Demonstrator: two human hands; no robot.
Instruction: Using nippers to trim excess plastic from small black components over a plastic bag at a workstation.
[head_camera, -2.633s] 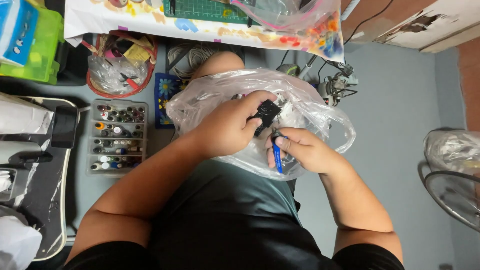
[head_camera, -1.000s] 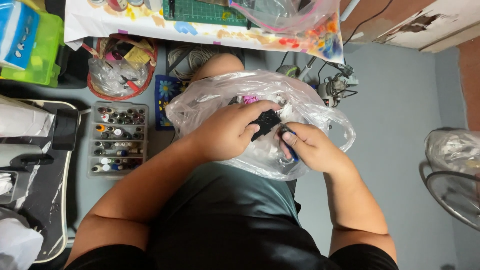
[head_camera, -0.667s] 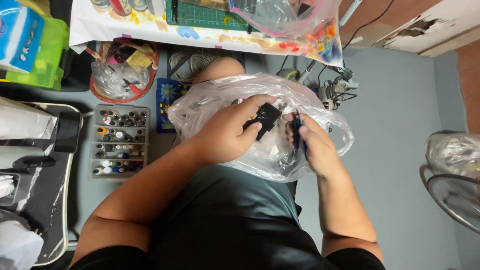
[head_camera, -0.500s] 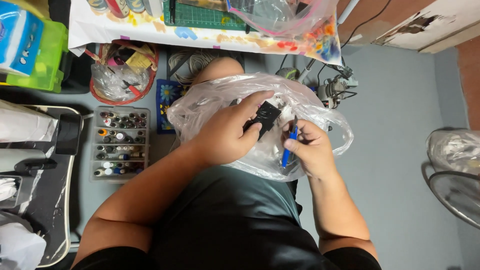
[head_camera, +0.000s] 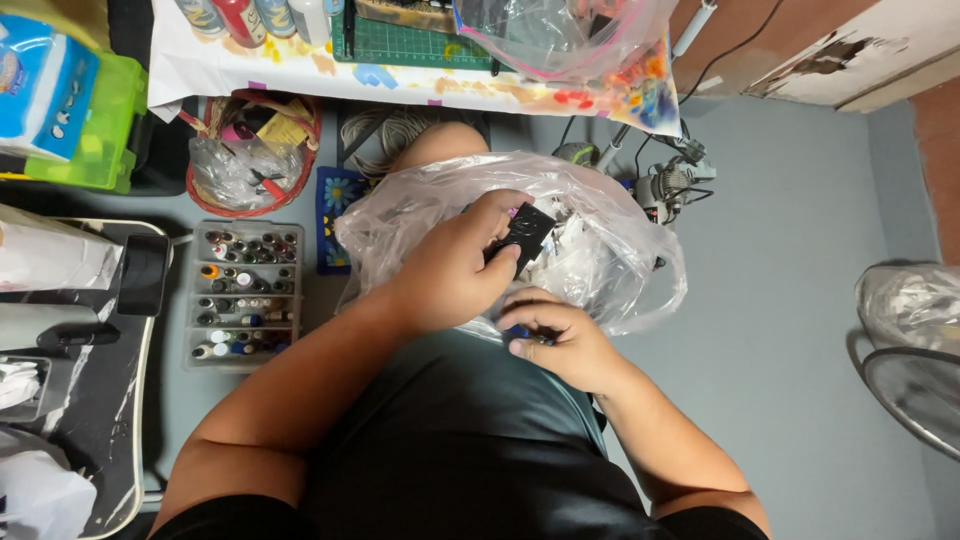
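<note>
Your left hand clamps a black block over the bag; your right hand pinches something blue, mostly hidden by the fingers.

Clear compartment tray of small paint bottles on the grey floor, round red basket with crumpled plastic just above it, blue flowered mat to its right. Green cutting mat and clear zip bag on the paint-stained surface; green bin far left. Tangle of cables, maybe a small motor, below the surface edge.
</note>
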